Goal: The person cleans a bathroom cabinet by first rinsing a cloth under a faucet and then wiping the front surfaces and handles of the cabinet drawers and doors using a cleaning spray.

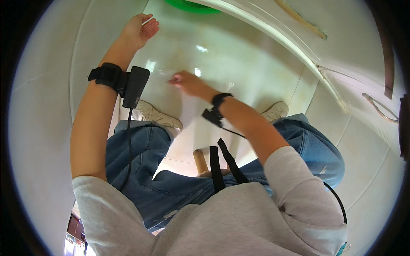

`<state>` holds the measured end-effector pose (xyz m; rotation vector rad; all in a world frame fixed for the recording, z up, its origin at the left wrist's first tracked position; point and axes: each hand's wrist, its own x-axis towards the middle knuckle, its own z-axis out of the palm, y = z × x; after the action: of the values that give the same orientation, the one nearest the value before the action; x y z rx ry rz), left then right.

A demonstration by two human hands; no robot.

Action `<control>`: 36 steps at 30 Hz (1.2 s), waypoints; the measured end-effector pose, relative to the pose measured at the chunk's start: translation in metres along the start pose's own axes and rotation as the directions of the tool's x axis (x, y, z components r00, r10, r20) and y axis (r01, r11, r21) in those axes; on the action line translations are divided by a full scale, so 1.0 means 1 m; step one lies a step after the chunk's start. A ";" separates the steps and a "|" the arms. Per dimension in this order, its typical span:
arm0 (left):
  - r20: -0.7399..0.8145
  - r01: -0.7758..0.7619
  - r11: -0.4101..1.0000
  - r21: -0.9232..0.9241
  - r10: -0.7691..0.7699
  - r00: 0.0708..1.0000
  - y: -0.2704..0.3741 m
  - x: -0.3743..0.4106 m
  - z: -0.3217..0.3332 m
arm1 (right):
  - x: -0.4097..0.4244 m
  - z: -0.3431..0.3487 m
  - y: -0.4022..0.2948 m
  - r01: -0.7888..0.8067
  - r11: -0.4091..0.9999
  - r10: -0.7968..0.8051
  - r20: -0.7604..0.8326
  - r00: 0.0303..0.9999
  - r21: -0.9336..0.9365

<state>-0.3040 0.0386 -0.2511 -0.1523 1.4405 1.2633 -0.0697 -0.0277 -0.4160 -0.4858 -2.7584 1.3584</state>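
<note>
My left hand [138, 31] is raised at the upper left, over the pale tiled floor [221, 38]. A thin white stick-like piece [147, 20] shows between its thumb and curled fingers; most of it is hidden by the hand. Lower and nearer the middle, my right hand [186, 82] hangs above the glossy floor with its fingers drawn together. Motion blur hides whether anything is pinched there. Each forearm carries a black strapped device, the left one [136, 87] larger in view than the right one [213, 117].
The rim of a green plastic basin [195, 7] shows at the top. A white panelled unit [288, 41] with a metal handle [380, 108] curves along the right. White shoes [157, 116] stand on the floor. Wooden stool legs [200, 161] and black straps [217, 169] show between my knees.
</note>
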 end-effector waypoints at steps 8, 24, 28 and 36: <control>0.041 -0.026 1.000 -0.011 0.026 0.999 0.018 0.014 0.000 | -0.158 -0.096 0.194 -0.678 0.596 0.539 -0.840 -0.058 0.430; 0.099 -0.028 0.999 0.041 0.024 0.995 0.006 -0.004 0.023 | 0.001 -0.053 0.049 -0.153 0.892 0.308 -0.323 0.895 0.425; 0.094 -0.031 0.998 0.046 0.026 0.995 0.005 -0.014 0.031 | -0.143 -0.151 0.127 -0.713 0.634 0.400 -0.662 0.634 -0.299; 0.085 -0.018 0.994 0.111 0.009 0.996 -0.002 -0.034 0.064 | -0.155 -0.056 0.092 -0.756 0.645 0.534 -0.773 0.343 0.110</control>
<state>-0.2506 0.0663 -0.2108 -0.0134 1.4371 1.1829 0.1112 0.0226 -0.4358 -1.8668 -1.9966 0.4934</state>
